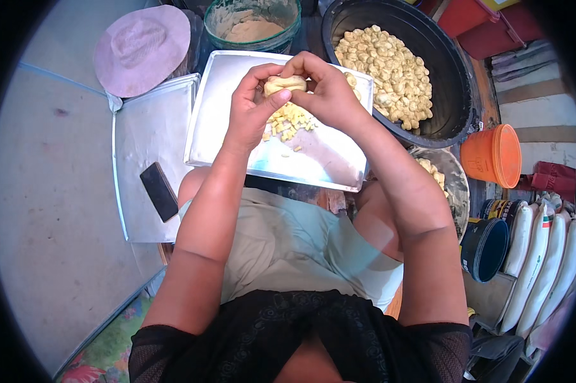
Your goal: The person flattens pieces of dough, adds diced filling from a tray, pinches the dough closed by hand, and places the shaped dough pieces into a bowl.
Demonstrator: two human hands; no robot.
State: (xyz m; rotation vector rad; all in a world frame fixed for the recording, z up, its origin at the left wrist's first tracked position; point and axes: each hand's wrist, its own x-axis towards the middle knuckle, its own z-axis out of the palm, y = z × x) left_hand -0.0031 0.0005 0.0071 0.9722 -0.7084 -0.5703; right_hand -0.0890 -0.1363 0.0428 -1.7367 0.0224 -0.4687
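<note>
Over the metal tray, a soft pale-yellow piece of dough is held between both my hands. My left hand grips its left side, with the thumb laid across the front. From the other side, the curled fingers and thumb of my right hand pinch it; its underside is hidden. Just below the hands, a heap of small yellow cubes lies on the tray, with a few loose bits nearer me. More dough pieces show on the tray, partly behind my right hand.
At the far right, a large black tub holds many dough balls. A green bucket with tan powder stands behind the tray. Leftward are a pink hat, another metal tray and a phone. Orange bucket and white sacks stand right.
</note>
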